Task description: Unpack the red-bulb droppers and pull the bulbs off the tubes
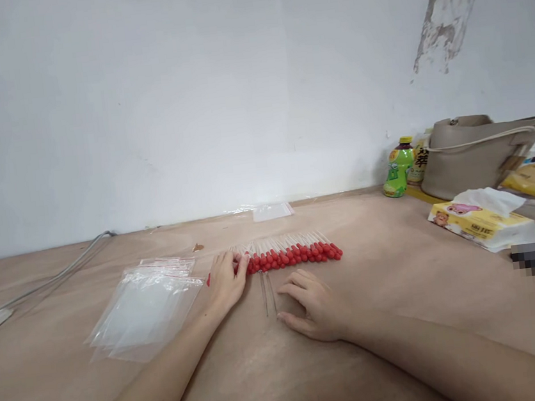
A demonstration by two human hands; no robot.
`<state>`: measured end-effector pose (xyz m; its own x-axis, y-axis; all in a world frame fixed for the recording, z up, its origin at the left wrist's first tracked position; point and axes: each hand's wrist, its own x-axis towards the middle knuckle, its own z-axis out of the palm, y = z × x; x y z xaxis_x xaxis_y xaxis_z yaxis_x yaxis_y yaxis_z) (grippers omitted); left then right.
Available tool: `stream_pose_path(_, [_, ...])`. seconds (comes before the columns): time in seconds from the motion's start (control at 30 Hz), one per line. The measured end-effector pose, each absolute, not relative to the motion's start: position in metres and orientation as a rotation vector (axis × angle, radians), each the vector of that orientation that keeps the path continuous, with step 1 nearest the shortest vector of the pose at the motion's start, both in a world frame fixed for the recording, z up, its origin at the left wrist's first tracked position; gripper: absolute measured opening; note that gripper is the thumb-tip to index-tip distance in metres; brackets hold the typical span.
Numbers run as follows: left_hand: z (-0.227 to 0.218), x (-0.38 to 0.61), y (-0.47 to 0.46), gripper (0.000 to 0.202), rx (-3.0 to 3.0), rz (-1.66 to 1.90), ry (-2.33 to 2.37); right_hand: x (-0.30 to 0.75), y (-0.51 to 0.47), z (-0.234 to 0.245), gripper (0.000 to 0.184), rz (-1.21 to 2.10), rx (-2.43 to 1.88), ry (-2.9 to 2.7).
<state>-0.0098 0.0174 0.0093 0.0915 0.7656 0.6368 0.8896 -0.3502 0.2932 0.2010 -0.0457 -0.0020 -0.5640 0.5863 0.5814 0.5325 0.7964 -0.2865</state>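
Observation:
A row of thin clear tubes with red caps (pixel 297 254) lies across the middle of the wooden table (pixel 393 283). My left hand (pixel 225 281) rests flat at the row's left end, its fingers stretched out and touching the red caps. My right hand (pixel 309 305) lies on the table just below the row, fingers loosely curled and apart, holding nothing I can see. Two thin clear tubes (pixel 267 292) lie side by side between my two hands, close to my right thumb.
A stack of clear zip bags (pixel 142 308) lies to the left of my left hand. A green drink bottle (pixel 398 168), a beige handbag (pixel 477 151) and a tissue pack (pixel 480 220) stand at the back right. A grey cable (pixel 45 284) runs along the left.

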Motion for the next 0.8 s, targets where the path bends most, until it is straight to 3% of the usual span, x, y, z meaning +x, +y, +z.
stream_pose_path(0.1, [0.008, -0.013, 0.012, 0.022, -2.074, -1.195, -1.689, 0.203, -0.044, -0.006, 0.029, 0.12, -0.818, -2.232])
stream_pose_path(0.23, [0.012, -0.019, -0.011, 0.017, -2.098, -1.226, -1.504, 0.206, -0.039, -0.01, 0.049, 0.005, -0.855, -2.013])
stream_pose_path(0.4, [0.018, -0.023, -0.049, 0.012, -2.417, -0.97, -1.269, 0.215, -0.036, -0.005, 0.063, -0.258, -0.798, -1.987])
stream_pose_path(0.67, [0.02, -0.019, -0.059, 0.009, -2.544, -0.915, -1.056, 0.214, -0.037, -0.001, 0.019, -0.155, -0.684, -2.291])
stream_pose_path(0.8, [0.015, -0.014, -0.057, 0.02, -2.64, -0.945, -1.064, 0.213, -0.036, -0.002, 0.015, -0.12, -0.68, -2.295])
